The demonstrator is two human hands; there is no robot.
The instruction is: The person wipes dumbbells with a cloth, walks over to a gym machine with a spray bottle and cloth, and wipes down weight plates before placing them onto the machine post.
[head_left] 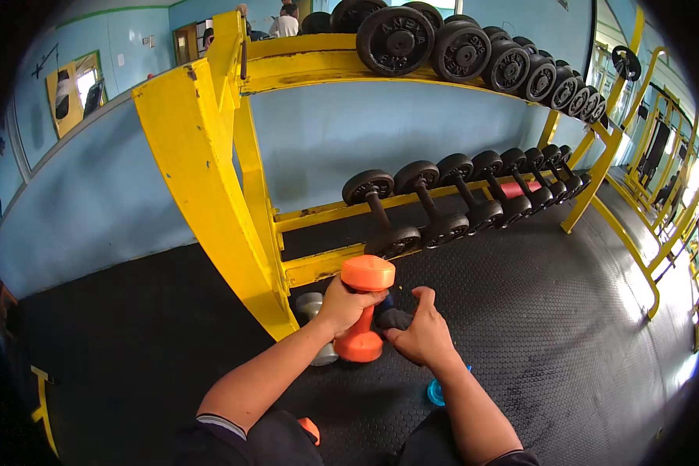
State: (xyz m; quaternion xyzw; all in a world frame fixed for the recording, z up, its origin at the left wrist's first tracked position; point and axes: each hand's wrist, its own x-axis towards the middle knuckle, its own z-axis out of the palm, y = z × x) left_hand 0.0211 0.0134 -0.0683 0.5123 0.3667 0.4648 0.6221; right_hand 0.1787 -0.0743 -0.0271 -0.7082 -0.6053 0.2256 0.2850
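Observation:
An orange dumbbell point(359, 347) stands roughly upright in front of me, with my left hand point(348, 307) wrapped around its handle. To the right of it, my right hand point(426, 334) holds nothing, its thumb and fingers apart. Close by that hand's fingertips lies a dark object point(396, 319), partly hidden, whose kind I cannot make out. A silver dumbbell point(326, 356) rests on the floor behind my left wrist. Partly covered by my right forearm is a bright blue dumbbell point(436, 393).
A yellow rack point(186, 155) holds black dumbbells point(396, 40) on top and more black dumbbells point(431, 203) below. Another orange piece point(309, 429) shows by my leg on the black rubber floor point(132, 342). A person point(286, 22) appears at the top, far back.

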